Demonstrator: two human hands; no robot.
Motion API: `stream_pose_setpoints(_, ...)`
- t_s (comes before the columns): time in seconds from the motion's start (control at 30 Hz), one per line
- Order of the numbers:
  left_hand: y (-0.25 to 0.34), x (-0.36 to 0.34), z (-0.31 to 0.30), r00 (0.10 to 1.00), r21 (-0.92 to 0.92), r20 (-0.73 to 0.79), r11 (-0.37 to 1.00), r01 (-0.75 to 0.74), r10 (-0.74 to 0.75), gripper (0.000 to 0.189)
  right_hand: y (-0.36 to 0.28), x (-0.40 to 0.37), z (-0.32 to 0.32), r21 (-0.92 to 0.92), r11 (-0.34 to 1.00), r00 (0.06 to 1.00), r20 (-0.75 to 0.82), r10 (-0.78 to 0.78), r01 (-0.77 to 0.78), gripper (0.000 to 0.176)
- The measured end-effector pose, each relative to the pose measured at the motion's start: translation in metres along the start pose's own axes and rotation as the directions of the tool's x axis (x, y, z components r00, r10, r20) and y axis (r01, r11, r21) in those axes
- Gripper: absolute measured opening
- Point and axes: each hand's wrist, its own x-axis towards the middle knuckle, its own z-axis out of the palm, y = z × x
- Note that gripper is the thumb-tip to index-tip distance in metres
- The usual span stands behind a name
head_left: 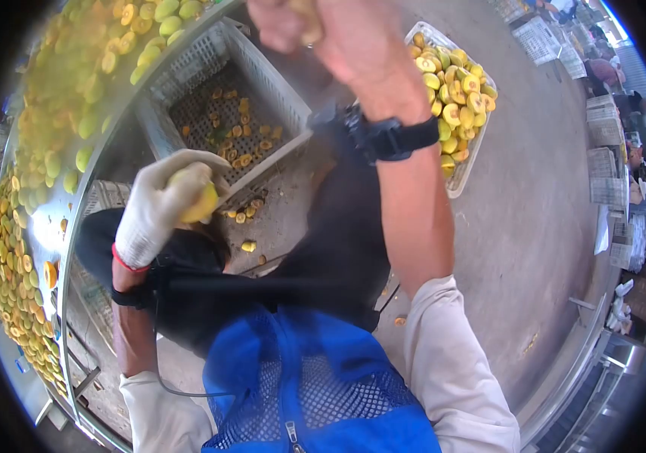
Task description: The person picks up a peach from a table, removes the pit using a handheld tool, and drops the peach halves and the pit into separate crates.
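Note:
My left hand (158, 198), in a white glove with a red cuff, is closed around a yellow mango (200, 200) above the near edge of a grey plastic crate (278, 90). Cut orange fruit pieces (244, 132) lie on the crate's floor. At the top edge of the view, my right hand (330, 34) is bare, blurred and closed around a tan object (308, 23) too smeared to name. A black strap (406, 140) circles that wrist.
A metal table (58, 234) on the left bears many whole and cut mangoes (13, 264). On the floor to the right stands a white crate (459, 181) full of mango halves (455, 98). Fruit scraps (247, 211) lie near my feet. Stacked crates (606, 151) line the far right.

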Motion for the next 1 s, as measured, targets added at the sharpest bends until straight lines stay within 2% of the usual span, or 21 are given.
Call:
stream_pose_setpoints(0.03, 0.0, 0.008, -0.007, 0.997, 0.007, -0.068, 1.0, -0.028, 0.028, 0.038, 0.0, 0.009, -0.004, -0.012, 0.999, 0.999, -0.001, -0.033, 0.033, 0.041)
stream_pose_setpoints(0.1, 0.001, 0.022, -0.021, 0.982, 0.01, -0.179, 0.998, -0.056, 0.057, 0.047, 0.022, 0.031, 0.001, -0.117, 0.988, 0.985, -0.122, -0.119, 0.105, 0.038)
stream_pose_setpoints(0.13, -0.001, 0.027, -0.027, 0.982, -0.046, -0.185, 0.997, -0.055, 0.046, 0.046, 0.042, 0.04, 0.008, -0.159, 0.978, 0.97, -0.182, -0.162, 0.134, 0.038)
stream_pose_setpoints(0.17, -0.006, 0.031, -0.032, 0.987, -0.147, -0.159, 0.987, -0.059, 0.035, 0.035, 0.061, 0.046, 0.015, -0.199, 0.967, 0.948, -0.245, -0.204, 0.157, 0.038)
stream_pose_setpoints(0.2, -0.01, 0.033, -0.03, 0.993, -0.157, -0.1, 0.985, -0.071, 0.056, 0.035, 0.075, 0.05, 0.021, -0.244, 0.954, 0.917, -0.311, -0.25, 0.177, 0.039)
stream_pose_setpoints(0.27, -0.006, 0.032, -0.005, 0.997, -0.182, -0.071, 0.982, -0.044, 0.031, 0.037, 0.081, 0.055, 0.026, -0.318, 0.929, 0.863, -0.399, -0.31, 0.187, 0.041)
stream_pose_setpoints(0.33, -0.008, 0.035, 0.035, 0.993, -0.241, -0.115, 0.97, -0.019, -0.009, 0.042, 0.08, 0.057, 0.031, -0.364, 0.918, 0.826, -0.46, -0.325, 0.159, 0.04)
stream_pose_setpoints(0.4, -0.008, 0.039, 0.065, 0.992, -0.315, -0.121, 0.949, -0.006, -0.034, 0.037, 0.083, 0.058, 0.037, -0.227, 0.963, 0.819, -0.519, -0.244, 0.143, 0.039)
stream_pose_setpoints(0.43, -0.006, 0.042, 0.076, 0.995, -0.407, -0.088, 0.914, 0.003, -0.043, 0.035, 0.087, 0.058, 0.041, -0.155, 0.979, 0.816, -0.544, -0.196, 0.132, 0.038)
stream_pose_setpoints(0.5, -0.012, 0.048, 0.088, 0.998, -0.559, -0.029, 0.829, 0.024, -0.049, 0.031, 0.11, 0.059, 0.031, -0.355, 0.925, 0.836, -0.46, -0.299, 0.135, 0.037)
stream_pose_setpoints(0.57, -0.025, 0.05, 0.097, 1.0, -0.631, 0.003, 0.775, 0.021, -0.025, 0.032, 0.107, 0.058, 0.031, -0.384, 0.912, 0.85, -0.424, -0.314, 0.145, 0.037)
stream_pose_setpoints(0.67, -0.029, 0.05, 0.107, 0.999, -0.631, -0.035, 0.776, -0.027, 0.006, 0.032, 0.09, 0.04, 0.052, -0.164, 0.977, 0.861, -0.468, -0.2, 0.137, 0.038)
stream_pose_setpoints(0.73, -0.025, 0.048, 0.112, 1.0, -0.701, -0.012, 0.713, -0.018, 0.014, 0.032, 0.08, 0.032, 0.062, -0.006, 0.991, 0.869, -0.481, -0.117, 0.131, 0.039)
stream_pose_setpoints(0.77, -0.024, 0.048, 0.113, 1.0, -0.733, -0.001, 0.68, -0.013, 0.018, 0.032, 0.076, 0.029, 0.059, 0.198, 0.967, 0.886, -0.46, -0.054, 0.161, 0.039)
stream_pose_setpoints(0.83, -0.021, 0.048, 0.115, 0.999, -0.731, 0.031, 0.682, 0.002, 0.03, 0.031, 0.068, 0.024, 0.052, 0.573, 0.797, 0.925, -0.377, 0.05, 0.19, 0.04)
stream_pose_setpoints(0.87, -0.02, 0.05, 0.116, 0.998, -0.73, 0.05, 0.683, 0.011, 0.037, 0.03, 0.064, 0.02, 0.049, 0.672, 0.71, 0.945, -0.325, 0.027, 0.21, 0.039)
stream_pose_setpoints(0.97, -0.026, 0.06, 0.118, 0.969, -0.766, 0.19, 0.642, 0.045, 0.159, 0.032, 0.056, 0.01, 0.048, 0.884, 0.385, 0.964, -0.253, -0.084, 0.266, 0.037)
stream_pose_setpoints(1.0, -0.027, 0.065, 0.12, 0.953, -0.769, 0.218, 0.638, 0.035, 0.21, 0.032, 0.053, 0.008, 0.052, 0.888, 0.353, 0.955, -0.281, -0.092, 0.296, 0.037)
